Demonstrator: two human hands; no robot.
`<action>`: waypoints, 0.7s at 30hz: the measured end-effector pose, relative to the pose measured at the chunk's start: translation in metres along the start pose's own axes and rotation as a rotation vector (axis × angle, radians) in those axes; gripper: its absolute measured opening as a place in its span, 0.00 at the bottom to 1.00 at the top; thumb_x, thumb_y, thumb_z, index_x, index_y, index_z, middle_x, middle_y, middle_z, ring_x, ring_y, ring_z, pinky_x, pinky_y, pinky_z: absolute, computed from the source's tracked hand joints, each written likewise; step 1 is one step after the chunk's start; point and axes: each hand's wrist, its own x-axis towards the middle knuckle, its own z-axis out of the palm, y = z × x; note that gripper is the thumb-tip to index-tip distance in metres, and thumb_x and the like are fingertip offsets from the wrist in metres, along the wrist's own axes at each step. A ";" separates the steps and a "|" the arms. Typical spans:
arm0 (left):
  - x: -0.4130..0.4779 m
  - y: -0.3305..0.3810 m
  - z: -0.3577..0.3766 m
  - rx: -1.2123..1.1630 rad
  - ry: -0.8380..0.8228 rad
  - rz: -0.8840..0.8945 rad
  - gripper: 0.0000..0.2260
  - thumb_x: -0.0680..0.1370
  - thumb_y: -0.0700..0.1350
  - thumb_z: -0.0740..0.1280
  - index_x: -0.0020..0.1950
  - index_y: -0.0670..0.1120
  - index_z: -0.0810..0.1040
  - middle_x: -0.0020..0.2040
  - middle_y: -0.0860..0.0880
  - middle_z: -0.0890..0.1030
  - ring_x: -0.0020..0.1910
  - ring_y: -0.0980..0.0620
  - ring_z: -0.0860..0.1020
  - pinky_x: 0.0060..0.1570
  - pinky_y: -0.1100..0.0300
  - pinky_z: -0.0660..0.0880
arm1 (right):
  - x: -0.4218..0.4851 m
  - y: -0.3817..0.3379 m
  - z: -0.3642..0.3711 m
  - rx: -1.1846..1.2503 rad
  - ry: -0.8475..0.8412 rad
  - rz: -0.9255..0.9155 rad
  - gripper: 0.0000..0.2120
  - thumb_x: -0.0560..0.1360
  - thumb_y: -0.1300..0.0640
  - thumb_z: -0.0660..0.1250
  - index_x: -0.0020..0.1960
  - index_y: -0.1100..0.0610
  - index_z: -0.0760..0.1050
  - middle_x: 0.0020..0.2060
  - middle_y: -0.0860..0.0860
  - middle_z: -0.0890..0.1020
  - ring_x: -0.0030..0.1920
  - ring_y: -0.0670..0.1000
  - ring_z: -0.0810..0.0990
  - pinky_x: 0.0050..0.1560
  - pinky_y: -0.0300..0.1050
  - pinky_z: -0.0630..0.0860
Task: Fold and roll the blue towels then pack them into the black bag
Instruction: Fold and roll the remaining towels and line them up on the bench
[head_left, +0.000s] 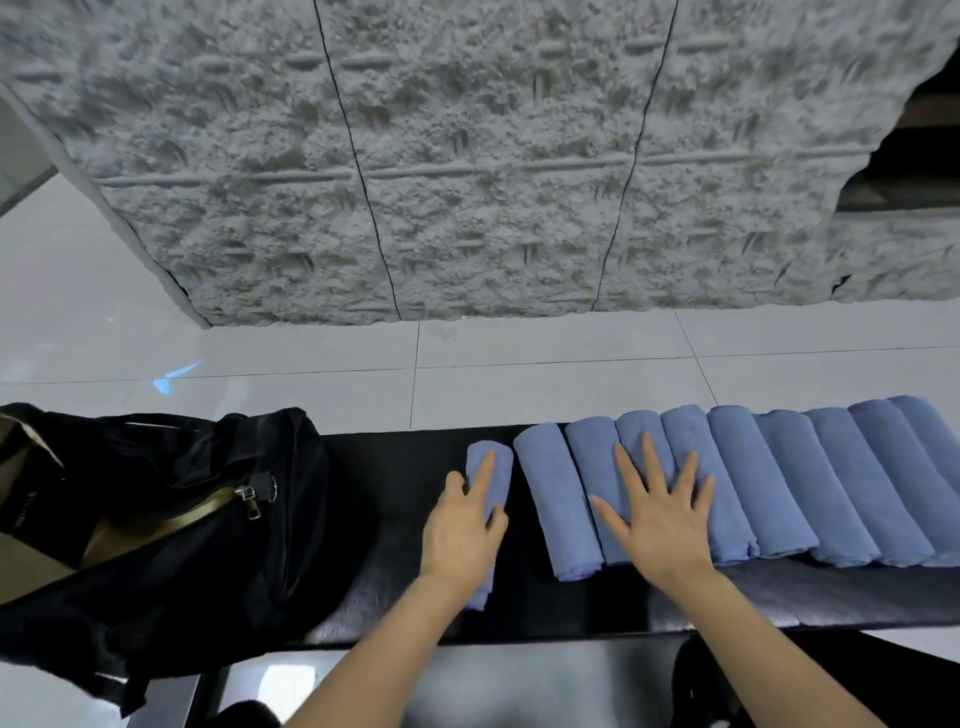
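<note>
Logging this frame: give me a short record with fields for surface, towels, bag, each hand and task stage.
surface: black table
towels: row of rolled blue towels lying side by side on the right part of the table
separate roll: leftmost roll, set off from the row by a gap
bag: black bag at the left end, zip open, no towel visible inside
left hand: grips the leftmost roll
right hand: flat, fingers spread, on the row
stage: rolling looks done; packing not yet begun
</note>
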 end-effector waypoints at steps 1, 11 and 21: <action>0.003 0.008 0.006 -0.085 0.028 -0.055 0.29 0.80 0.51 0.57 0.77 0.57 0.46 0.52 0.49 0.65 0.42 0.51 0.70 0.41 0.60 0.70 | -0.001 0.000 0.003 0.001 -0.006 0.001 0.37 0.74 0.28 0.39 0.75 0.46 0.59 0.75 0.51 0.59 0.70 0.73 0.56 0.66 0.73 0.54; 0.020 0.047 0.038 -0.420 0.130 -0.217 0.28 0.81 0.44 0.56 0.76 0.57 0.46 0.61 0.47 0.67 0.57 0.51 0.64 0.58 0.59 0.63 | 0.001 0.000 0.006 0.018 -0.020 -0.003 0.35 0.75 0.30 0.41 0.74 0.49 0.61 0.74 0.53 0.63 0.69 0.72 0.57 0.66 0.70 0.50; 0.033 0.044 0.044 -0.198 0.034 -0.044 0.26 0.75 0.65 0.33 0.69 0.61 0.26 0.70 0.59 0.24 0.72 0.57 0.29 0.71 0.53 0.31 | 0.004 -0.001 0.008 0.063 -0.002 0.013 0.36 0.76 0.31 0.40 0.72 0.53 0.65 0.74 0.54 0.63 0.70 0.72 0.56 0.67 0.72 0.50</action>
